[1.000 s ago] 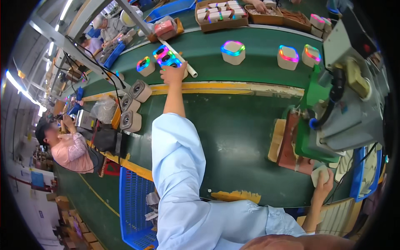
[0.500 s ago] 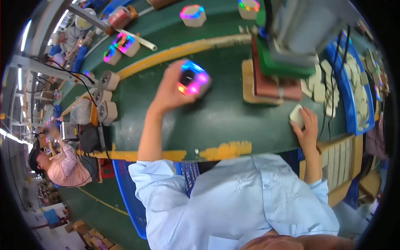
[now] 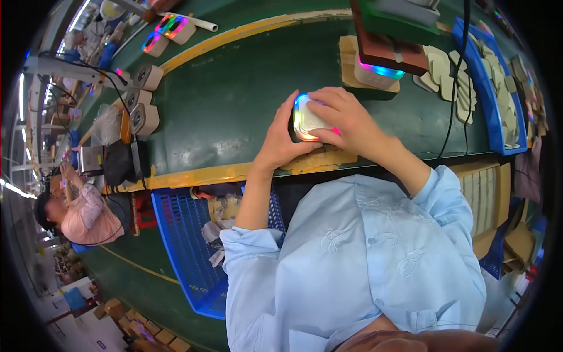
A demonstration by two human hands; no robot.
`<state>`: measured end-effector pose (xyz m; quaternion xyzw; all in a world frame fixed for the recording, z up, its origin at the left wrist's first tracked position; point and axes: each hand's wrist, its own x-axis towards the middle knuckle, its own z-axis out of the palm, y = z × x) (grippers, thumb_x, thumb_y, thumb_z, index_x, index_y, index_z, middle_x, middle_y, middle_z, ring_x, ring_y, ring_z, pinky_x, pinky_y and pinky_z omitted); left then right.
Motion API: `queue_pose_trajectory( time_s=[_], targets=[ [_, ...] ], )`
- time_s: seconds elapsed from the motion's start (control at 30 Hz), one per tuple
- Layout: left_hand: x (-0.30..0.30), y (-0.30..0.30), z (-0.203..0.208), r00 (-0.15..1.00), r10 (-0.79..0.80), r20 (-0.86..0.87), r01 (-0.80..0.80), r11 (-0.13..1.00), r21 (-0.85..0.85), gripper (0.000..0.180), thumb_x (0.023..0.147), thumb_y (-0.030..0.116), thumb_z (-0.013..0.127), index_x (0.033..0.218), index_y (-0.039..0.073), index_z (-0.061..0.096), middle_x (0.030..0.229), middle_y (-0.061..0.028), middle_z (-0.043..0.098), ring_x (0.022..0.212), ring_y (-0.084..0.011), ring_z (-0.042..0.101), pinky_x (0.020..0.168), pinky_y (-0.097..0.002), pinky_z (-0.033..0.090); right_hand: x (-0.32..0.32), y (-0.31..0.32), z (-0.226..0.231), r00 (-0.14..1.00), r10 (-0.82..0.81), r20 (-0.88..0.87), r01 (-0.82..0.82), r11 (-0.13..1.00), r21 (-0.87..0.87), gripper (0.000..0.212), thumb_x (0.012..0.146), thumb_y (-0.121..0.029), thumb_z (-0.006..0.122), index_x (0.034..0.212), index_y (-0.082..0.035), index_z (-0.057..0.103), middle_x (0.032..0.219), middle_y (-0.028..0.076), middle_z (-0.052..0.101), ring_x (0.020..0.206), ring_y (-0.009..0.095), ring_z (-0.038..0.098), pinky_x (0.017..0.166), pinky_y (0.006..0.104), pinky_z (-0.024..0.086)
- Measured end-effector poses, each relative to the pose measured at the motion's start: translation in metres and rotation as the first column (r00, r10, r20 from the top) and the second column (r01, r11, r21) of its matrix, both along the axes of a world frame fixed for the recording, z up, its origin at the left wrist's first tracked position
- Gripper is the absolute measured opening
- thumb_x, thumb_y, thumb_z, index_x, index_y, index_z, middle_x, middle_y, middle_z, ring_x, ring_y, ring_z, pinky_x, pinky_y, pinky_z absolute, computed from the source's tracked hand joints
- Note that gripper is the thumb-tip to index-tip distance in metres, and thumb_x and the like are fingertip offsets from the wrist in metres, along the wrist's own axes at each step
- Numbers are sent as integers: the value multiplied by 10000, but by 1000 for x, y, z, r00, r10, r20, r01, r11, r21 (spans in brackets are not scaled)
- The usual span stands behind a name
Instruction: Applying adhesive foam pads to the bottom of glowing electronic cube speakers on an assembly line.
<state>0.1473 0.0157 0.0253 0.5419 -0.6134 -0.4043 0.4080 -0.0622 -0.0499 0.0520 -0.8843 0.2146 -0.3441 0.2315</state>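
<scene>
A small square speaker (image 3: 299, 134) with a ring of rainbow light is between my two hands, above the near edge of the green bench. My left hand (image 3: 280, 136) grips it from the left, thumb along its near side. Over its lit face lies an off-white rounded-square cover (image 3: 309, 119). My right hand (image 3: 349, 120) has its fingers and thumb closed on that cover from the right, hiding part of it. Beyond my right hand, another lit speaker (image 3: 375, 75) sits in a wooden holder (image 3: 348, 60), beneath the reddish-brown block (image 3: 390, 53) of a press.
Several loose off-white covers (image 3: 438, 66) lie right of the press, beside a blue tray (image 3: 497, 126) of more. Dangling black cables (image 3: 456, 97) cross there. Grey speakers (image 3: 145, 119) line the left side; lit ones (image 3: 177, 29) stand farther back. A blue basket (image 3: 182, 246) is below the edge.
My left hand has brought the lit speaker nearer and rightward. My right hand has carried the cover from beside the press onto it. A lit speaker now shows under the press block.
</scene>
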Motion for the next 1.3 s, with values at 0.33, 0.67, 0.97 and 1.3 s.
queue_pose_trajectory(
  time_s=[0.33, 0.67, 0.97, 1.3],
  targets=[
    [0, -4, -4, 989, 73, 125, -51, 984, -171, 970, 591, 239, 900, 1418, 33, 435, 1349, -180, 528, 1240, -369, 523, 1049, -432, 440, 2, 11, 2, 957, -54, -284, -7, 978, -209, 860, 728, -325, 816, 1420, 23, 442, 1516, 208, 415, 1417, 367, 394, 1164, 497, 327],
    [-35, -14, 0, 967, -193, -166, 196, 981, -2, 1029, 662, 245, 880, 1515, 0, 359, 1457, -165, 506, 1328, -277, 517, 1079, -401, 418, -96, 53, -25, 953, -283, 106, 140, 725, 675, 1046, 602, -156, 913, 1492, 19, 392, 1365, 125, 580, 1256, 218, 555, 1075, 343, 424],
    [-85, -142, 50, 970, -239, -51, 227, 959, -169, 873, 580, 263, 928, 1320, 10, 540, 1275, -166, 608, 1181, -291, 602, 1012, -382, 480, -141, -5, -38, 568, -748, 344, 428, 625, 652, 680, 726, -96, 850, 1320, 12, 536, 1212, 107, 645, 1096, 206, 635, 948, 341, 508],
    [21, -75, -20, 933, 356, -50, -360, 922, -144, 858, 687, 95, 863, 1431, -14, 451, 1295, -107, 581, 1183, -206, 567, 1032, -334, 443, -102, -77, -28, 885, -404, 231, 260, 841, 474, 921, 714, -153, 861, 1499, -59, 388, 1335, 106, 587, 1177, 204, 590, 994, 352, 495]
  ],
)
